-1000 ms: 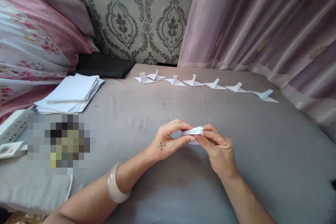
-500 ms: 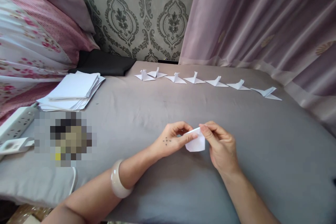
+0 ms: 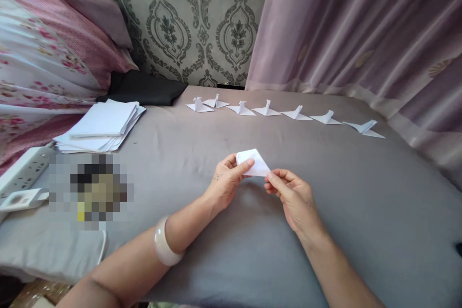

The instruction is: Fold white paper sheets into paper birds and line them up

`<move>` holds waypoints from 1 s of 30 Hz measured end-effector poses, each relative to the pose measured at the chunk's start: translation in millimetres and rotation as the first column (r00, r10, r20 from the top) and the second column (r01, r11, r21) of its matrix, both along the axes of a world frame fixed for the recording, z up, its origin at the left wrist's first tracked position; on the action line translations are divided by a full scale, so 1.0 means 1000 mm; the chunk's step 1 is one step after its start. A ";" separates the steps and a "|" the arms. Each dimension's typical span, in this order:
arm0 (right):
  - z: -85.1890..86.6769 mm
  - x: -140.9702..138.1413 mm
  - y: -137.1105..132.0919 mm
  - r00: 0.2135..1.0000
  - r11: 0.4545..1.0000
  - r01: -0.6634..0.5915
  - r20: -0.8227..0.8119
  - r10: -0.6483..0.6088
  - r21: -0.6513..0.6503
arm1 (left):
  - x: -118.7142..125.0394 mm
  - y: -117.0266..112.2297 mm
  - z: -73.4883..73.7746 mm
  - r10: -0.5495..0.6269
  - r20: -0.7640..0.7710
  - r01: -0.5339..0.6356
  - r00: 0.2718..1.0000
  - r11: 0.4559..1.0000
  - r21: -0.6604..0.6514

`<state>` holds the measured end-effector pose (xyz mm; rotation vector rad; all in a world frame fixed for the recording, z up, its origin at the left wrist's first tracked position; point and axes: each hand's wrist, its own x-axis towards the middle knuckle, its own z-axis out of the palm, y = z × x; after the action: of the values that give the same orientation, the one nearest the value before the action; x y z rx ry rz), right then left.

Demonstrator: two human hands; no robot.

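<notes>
My left hand (image 3: 225,180) pinches a small folded white paper (image 3: 253,161) at its left corner, thumb on top. My right hand (image 3: 294,197) sits just right of it, fingertips closed at the paper's lower right tip. The paper is a flat, roughly triangular fold held a little above the grey bedsheet (image 3: 325,231). A pale bangle (image 3: 163,249) circles my left wrist.
Several finished folded paper birds (image 3: 267,109) stand in a row at the far side of the bed. A stack of white sheets (image 3: 103,125) lies at the left, with a white power strip (image 3: 21,173) and a blurred patch nearer me. Curtain on the right, pillows on the left.
The folded paper has been turned and raised from hanging between both hands to lying flat and pointing right; both hands shifted slightly away from me.
</notes>
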<state>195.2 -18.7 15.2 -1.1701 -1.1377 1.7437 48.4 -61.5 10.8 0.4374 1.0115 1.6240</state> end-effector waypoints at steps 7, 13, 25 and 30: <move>0.000 -0.003 -0.003 0.970 0.979 -0.203 0.137 0.202 -0.001 | -0.001 -0.002 0.000 -0.073 -0.174 0.071 0.982 0.997 -0.016; -0.001 -0.004 -0.007 0.940 0.963 -0.268 0.221 0.258 0.015 | -0.004 -0.003 0.005 -0.080 -0.238 0.077 0.968 0.997 -0.019; 0.006 0.006 -0.010 0.942 0.620 0.018 0.194 -0.273 0.785 | 0.005 -0.016 0.000 0.028 -0.526 0.115 0.850 0.965 0.237; 0.013 0.006 -0.015 0.946 0.501 -0.043 0.197 -0.258 0.864 | 0.008 -0.018 -0.001 0.122 -0.544 0.139 0.830 0.900 0.414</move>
<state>201.1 -33.4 28.3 -0.8103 -1.7814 0.6422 56.8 -79.0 9.8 1.2906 1.0493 1.7558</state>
